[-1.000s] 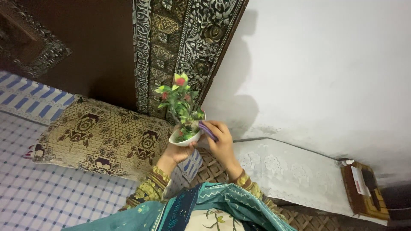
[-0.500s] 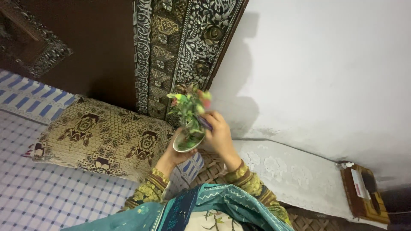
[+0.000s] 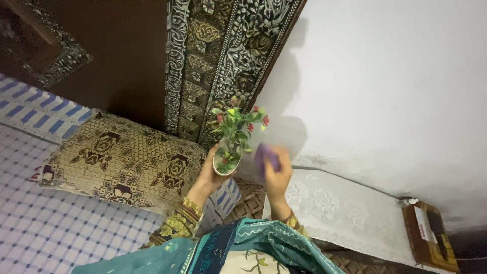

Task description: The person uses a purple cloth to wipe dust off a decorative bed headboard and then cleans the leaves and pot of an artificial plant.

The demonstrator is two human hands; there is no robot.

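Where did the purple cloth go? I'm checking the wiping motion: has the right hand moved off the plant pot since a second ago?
Yes. The right hand with the purple cloth has drawn right, off the plant pot, toward the white wall.

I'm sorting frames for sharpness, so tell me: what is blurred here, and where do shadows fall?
Head view: the right hand and the purple cloth it holds are smeared by motion blur; the left hand and the small white pot of artificial flowers are sharper. A soft shadow of plant and arms lies on the white wall; the dark headboard upper left is dim.
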